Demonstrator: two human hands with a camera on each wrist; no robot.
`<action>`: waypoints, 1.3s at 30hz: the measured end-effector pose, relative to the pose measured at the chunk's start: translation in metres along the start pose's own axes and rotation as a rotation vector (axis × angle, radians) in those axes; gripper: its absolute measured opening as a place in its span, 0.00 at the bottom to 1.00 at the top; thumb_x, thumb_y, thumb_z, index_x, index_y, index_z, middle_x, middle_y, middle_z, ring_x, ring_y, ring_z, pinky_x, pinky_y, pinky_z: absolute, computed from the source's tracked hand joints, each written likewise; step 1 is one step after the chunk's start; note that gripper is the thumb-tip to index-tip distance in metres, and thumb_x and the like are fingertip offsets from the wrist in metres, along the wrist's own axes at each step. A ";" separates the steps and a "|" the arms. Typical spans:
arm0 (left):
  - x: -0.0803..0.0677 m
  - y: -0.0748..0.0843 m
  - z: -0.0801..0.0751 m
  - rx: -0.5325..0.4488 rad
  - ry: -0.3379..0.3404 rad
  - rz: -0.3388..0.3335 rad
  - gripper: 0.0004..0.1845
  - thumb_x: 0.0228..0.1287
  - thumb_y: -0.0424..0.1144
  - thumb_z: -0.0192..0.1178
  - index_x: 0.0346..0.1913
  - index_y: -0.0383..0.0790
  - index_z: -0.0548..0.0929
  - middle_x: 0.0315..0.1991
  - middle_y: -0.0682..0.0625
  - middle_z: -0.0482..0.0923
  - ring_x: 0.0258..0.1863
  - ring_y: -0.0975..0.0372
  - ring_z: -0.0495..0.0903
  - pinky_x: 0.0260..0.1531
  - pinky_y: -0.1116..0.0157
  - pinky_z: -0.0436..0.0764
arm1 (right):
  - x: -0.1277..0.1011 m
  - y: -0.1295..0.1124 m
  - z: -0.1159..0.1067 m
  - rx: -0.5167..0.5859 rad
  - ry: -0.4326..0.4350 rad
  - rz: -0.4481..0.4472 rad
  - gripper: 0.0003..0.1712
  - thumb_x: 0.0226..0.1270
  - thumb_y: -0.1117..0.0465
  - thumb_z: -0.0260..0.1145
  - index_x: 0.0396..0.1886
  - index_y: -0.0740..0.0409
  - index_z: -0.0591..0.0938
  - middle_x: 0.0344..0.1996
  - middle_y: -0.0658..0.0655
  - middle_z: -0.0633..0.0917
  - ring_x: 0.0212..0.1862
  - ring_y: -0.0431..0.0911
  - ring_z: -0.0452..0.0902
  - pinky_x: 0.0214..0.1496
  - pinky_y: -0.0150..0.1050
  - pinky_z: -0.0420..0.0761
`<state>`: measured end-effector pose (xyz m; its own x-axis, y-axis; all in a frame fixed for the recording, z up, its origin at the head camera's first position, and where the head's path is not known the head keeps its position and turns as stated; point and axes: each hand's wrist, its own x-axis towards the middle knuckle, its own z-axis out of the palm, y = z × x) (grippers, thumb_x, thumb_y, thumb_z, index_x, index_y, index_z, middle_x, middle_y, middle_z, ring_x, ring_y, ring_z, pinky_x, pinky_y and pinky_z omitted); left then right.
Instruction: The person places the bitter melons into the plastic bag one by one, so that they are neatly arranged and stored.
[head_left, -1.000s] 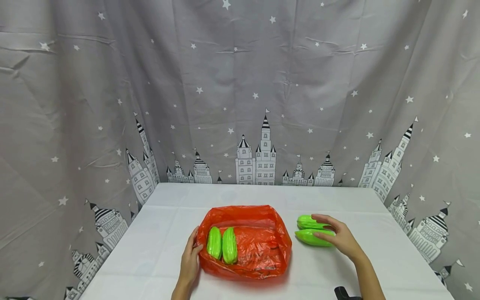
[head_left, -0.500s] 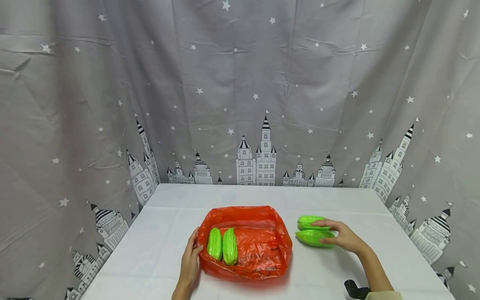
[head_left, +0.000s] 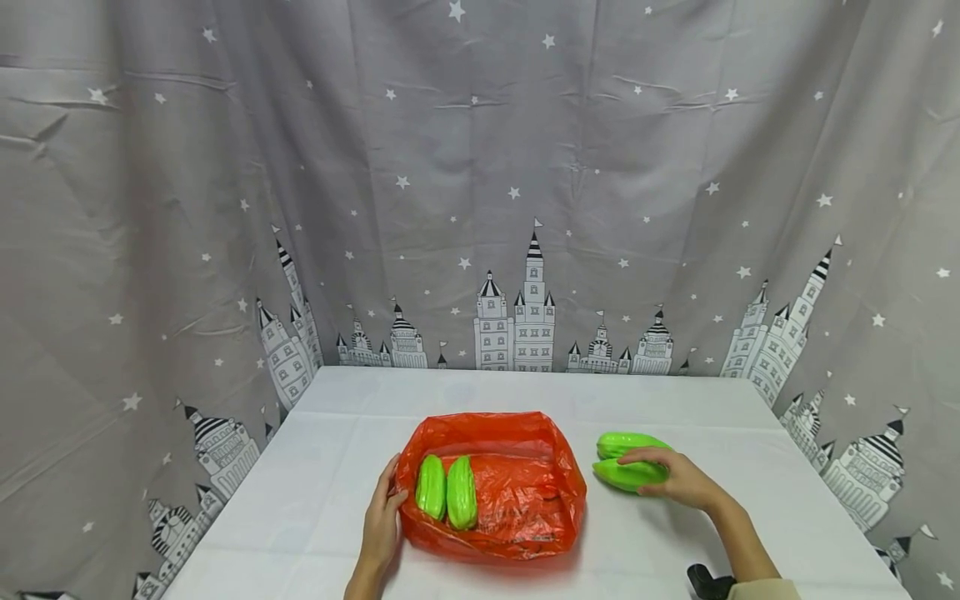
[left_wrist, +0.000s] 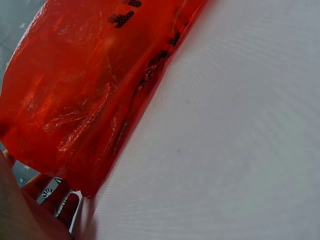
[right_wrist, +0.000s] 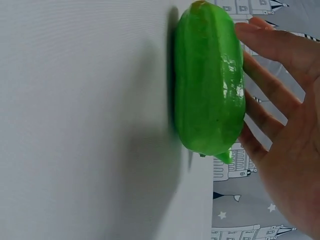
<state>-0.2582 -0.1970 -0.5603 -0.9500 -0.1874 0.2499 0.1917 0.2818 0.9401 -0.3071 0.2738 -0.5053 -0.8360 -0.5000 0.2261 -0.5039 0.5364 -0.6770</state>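
Observation:
A red plastic bag point(head_left: 525, 508) lies with its mouth spread on the white table, and two ridged green gourds point(head_left: 461, 493) rest side by side inside its left part. My left hand point(head_left: 381, 521) holds the bag's left edge; in the left wrist view its fingers point(left_wrist: 50, 197) bend behind the plastic. To the right of the bag, two more green gourds lie together. Around the nearer gourd point(head_left: 628, 475) my right hand point(head_left: 684, 481) has its thumb on the near side and fingers over the far side. The farther gourd point(head_left: 630, 443) lies just behind it, partly covered by that hand.
The white tabletop point(head_left: 300, 500) extends around the bag and meets a grey curtain point(head_left: 420, 208) printed with stars and castles. A black device point(head_left: 708, 582) sits at my right wrist, beside a beige sleeve point(head_left: 765, 590).
My right hand has come down onto the nearer gourd, its thumb and fingers closing in around it. The left hand and the bag have stayed in place.

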 end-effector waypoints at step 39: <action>0.001 0.000 0.001 -0.008 -0.014 -0.017 0.28 0.66 0.34 0.42 0.70 0.46 0.58 0.68 0.42 0.58 0.67 0.48 0.54 0.63 0.45 0.51 | -0.012 0.005 0.024 -0.169 0.229 -0.093 0.29 0.40 0.72 0.70 0.49 0.52 0.82 0.50 0.58 0.79 0.53 0.61 0.70 0.51 0.65 0.66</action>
<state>-0.2593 -0.1965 -0.5605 -0.9563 -0.1791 0.2311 0.1778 0.2713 0.9459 -0.2948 0.2661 -0.5286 -0.8020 -0.3965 0.4467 -0.5938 0.6107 -0.5240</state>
